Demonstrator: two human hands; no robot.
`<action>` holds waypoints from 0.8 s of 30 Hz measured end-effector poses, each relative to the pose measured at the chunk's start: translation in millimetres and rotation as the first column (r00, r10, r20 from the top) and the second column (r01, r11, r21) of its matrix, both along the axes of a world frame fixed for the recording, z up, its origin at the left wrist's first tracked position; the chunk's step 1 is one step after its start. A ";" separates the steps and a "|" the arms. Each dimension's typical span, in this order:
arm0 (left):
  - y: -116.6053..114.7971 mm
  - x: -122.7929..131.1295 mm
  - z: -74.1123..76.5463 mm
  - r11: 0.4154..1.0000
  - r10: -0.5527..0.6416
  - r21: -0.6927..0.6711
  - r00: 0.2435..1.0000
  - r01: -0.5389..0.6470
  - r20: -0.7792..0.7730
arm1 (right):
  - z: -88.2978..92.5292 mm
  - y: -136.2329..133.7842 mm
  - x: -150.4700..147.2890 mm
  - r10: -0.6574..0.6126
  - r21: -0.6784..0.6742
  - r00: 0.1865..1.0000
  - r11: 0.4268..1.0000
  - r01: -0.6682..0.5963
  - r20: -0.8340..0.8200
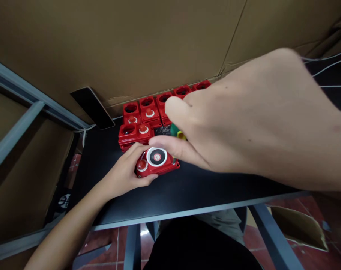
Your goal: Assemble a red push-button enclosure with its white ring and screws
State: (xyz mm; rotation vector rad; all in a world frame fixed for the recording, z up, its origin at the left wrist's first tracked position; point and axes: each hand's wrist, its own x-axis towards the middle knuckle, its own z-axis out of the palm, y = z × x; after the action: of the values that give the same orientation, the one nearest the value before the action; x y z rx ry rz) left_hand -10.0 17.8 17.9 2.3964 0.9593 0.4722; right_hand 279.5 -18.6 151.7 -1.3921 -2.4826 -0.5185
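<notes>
My left hand (125, 170) grips a red alarm box (161, 171) by its left end, thumb at the near side and fingers over the far side. The box lies on the black table; a round white ring with a black centre and a small red lamp show on its top. Raised over the box's right side, my right hand (215, 123) is closed round a screwdriver (175, 130) whose green and yellow handle shows in part. Most of the tool is hidden by the hand, and whether its tip touches a screw I cannot tell.
Several red housings (131, 108) with round openings stand along the cardboard wall (159, 45). Small dark screws (163, 130) lie in a pile among them. A dark flat phone-like slab (93, 108) leans at the left. A grey frame (15, 135) borders the table's left side.
</notes>
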 end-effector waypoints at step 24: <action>8.8 -6.1 0.4 0.997 0.031 0.070 0.999 -0.030 -0.006 | -18.9 30.6 12.8 0.579 -0.167 0.812 0.796 -0.582 -0.069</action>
State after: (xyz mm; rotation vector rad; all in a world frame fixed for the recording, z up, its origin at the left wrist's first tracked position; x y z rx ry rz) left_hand -16.1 26.6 18.3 2.4504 0.9997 0.5164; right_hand 292.3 12.0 132.8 -0.5921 -2.8057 -0.1447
